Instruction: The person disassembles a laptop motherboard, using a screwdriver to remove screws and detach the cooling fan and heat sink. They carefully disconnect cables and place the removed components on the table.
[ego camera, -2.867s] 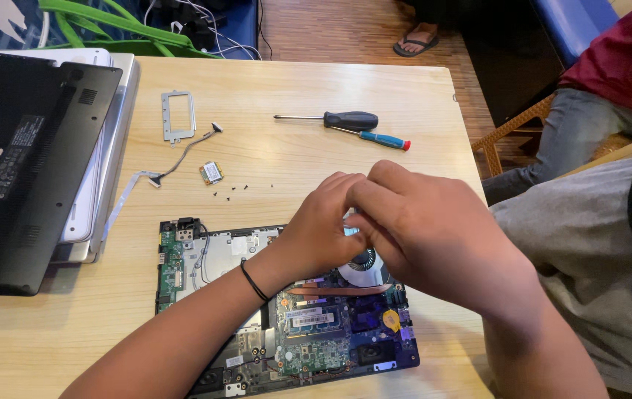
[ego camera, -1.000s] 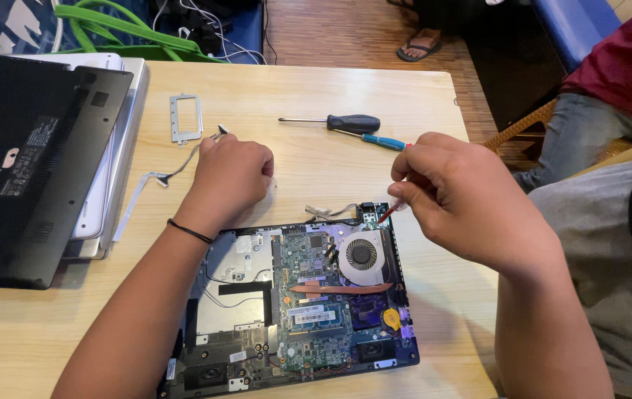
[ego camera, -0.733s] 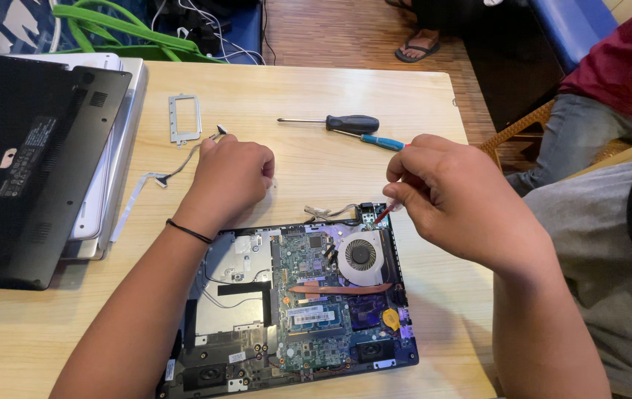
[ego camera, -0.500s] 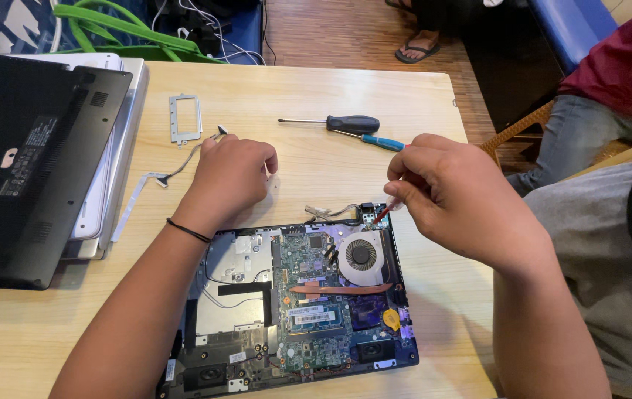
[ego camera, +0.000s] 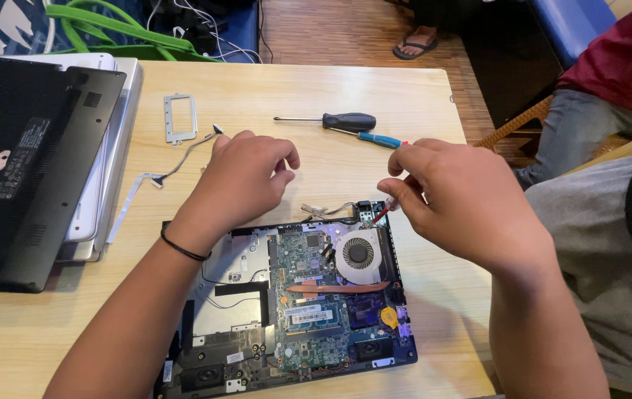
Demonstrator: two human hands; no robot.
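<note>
An opened laptop base (ego camera: 242,295) lies on the wooden table (ego camera: 375,81), with its green circuit board and round fan (ego camera: 358,253) exposed. My right hand (ego camera: 464,207) pinches a small red-tipped screwdriver (ego camera: 380,214), whose tip sits at the base's far right corner, just above the fan. My left hand (ego camera: 238,185), with a black band on the wrist, hovers over the table just beyond the base's far edge. Its fingers are loosely curled and apart, and I see nothing in them.
A black-handled screwdriver (ego camera: 345,122) and a blue-handled one (ego camera: 375,139) lie beyond my hands. A metal bracket (ego camera: 180,118) and a ribbon cable (ego camera: 146,181) lie at the left. A black laptop cover (ego camera: 20,162) rests on a white laptop (ego camera: 113,148). A seated person (ego camera: 626,59) is at the right.
Both hands were together over the fan. My left hand then went to the table beyond the base and has now loosened its fingers. My right hand stays at the corner with the screwdriver.
</note>
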